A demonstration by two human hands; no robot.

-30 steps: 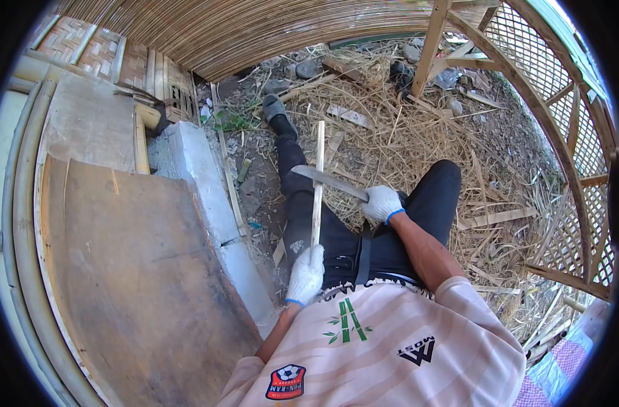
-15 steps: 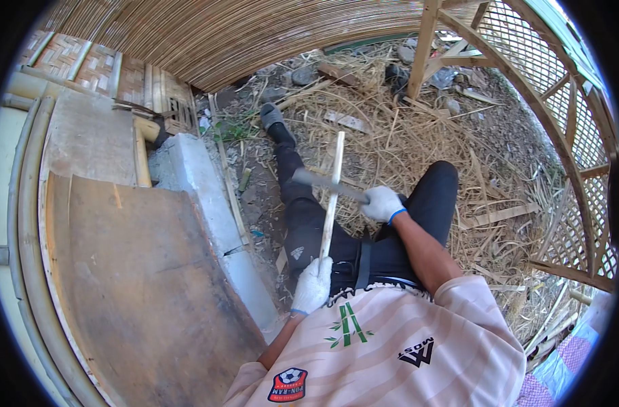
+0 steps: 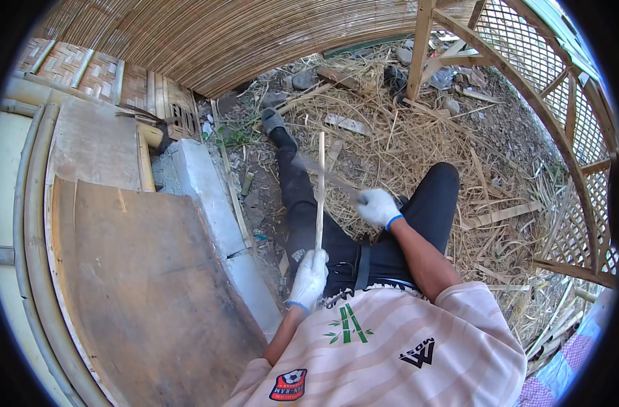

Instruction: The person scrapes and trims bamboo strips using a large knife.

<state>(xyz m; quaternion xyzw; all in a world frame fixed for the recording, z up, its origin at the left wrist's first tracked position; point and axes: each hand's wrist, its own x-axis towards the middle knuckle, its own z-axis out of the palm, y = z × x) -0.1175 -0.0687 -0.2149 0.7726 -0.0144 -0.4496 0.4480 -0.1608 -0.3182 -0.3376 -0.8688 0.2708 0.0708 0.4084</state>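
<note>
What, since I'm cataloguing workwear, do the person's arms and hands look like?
The left hand and right hand wear white fabric gloves with blue cuff edges. Both forearms are bare below short, pale pink sleeves.

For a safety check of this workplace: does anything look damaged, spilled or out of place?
A dark, uneven gap crosses the pale ledge on the left; it looks odd because it breaks the continuous top, though it may be a joint. Straw-like strips lie untidily over the ground.
</note>
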